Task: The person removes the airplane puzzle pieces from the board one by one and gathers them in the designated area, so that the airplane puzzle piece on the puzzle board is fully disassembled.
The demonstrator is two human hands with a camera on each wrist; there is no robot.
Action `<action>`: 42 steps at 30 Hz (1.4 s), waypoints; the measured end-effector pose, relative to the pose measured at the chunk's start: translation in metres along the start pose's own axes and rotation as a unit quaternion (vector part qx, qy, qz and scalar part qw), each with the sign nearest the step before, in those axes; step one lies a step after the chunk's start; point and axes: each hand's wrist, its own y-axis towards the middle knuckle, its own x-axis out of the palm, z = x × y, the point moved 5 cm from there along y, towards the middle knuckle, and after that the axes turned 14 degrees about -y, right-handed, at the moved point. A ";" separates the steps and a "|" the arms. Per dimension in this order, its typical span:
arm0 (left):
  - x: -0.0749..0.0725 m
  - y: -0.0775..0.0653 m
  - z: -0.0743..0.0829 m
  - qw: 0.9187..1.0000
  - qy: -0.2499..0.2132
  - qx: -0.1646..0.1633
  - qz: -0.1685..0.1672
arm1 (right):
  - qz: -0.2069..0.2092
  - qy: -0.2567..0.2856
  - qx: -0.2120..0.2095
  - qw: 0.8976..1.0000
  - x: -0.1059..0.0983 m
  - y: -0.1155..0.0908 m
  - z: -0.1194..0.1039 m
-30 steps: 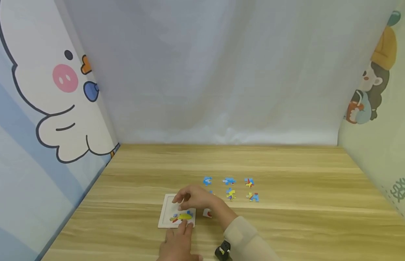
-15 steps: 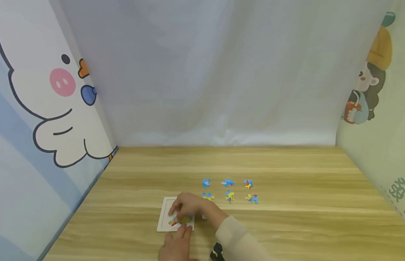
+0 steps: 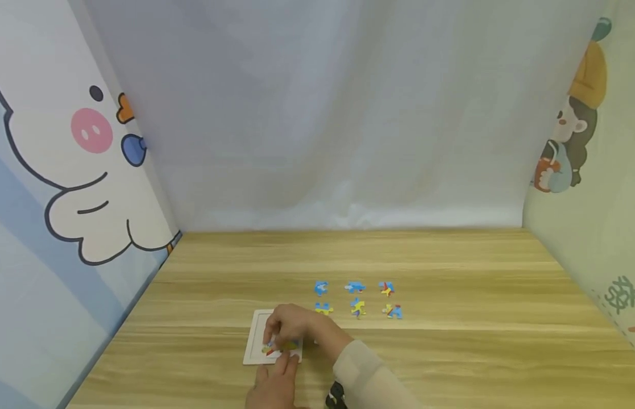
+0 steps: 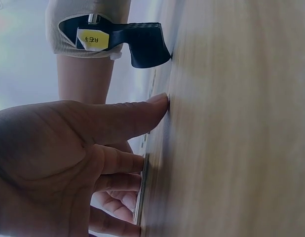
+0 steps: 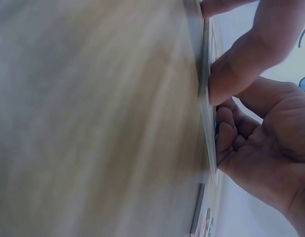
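A square white puzzle tray lies on the table with yellow, red and blue jigsaw pieces in its near part. My right hand reaches over the tray from the right, pinching at the left piece with curled thumb and fingers. Much of the tray's right side is hidden beneath it. My left hand rests at the tray's near edge, and its fairly straight fingers press there. In the left wrist view, the left thumb is stretched out by the tabletop. The right fingers are curled close over the tray in the right wrist view.
Several loose blue, yellow and red jigsaw pieces lie in two rows right of and beyond the tray. A black wrist camera sits under the right sleeve. A white curtain stands behind the wooden table.
My right hand has lowered onto the pieces in the tray, its thumb and fingers drawing in at the left piece. The left hand stays at the near edge. The head view has shifted slightly.
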 end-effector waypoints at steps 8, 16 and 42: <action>-0.002 -0.005 0.003 1.000 -0.005 0.004 0.021 | -0.024 0.063 -0.019 0.998 -0.003 0.000 0.002; -0.001 -0.005 0.005 1.000 -0.002 0.000 0.020 | -0.078 0.118 -0.044 0.989 0.000 -0.001 0.003; -0.001 -0.003 0.005 0.999 0.003 -0.020 0.033 | 0.033 0.140 -0.034 0.989 -0.032 -0.024 0.015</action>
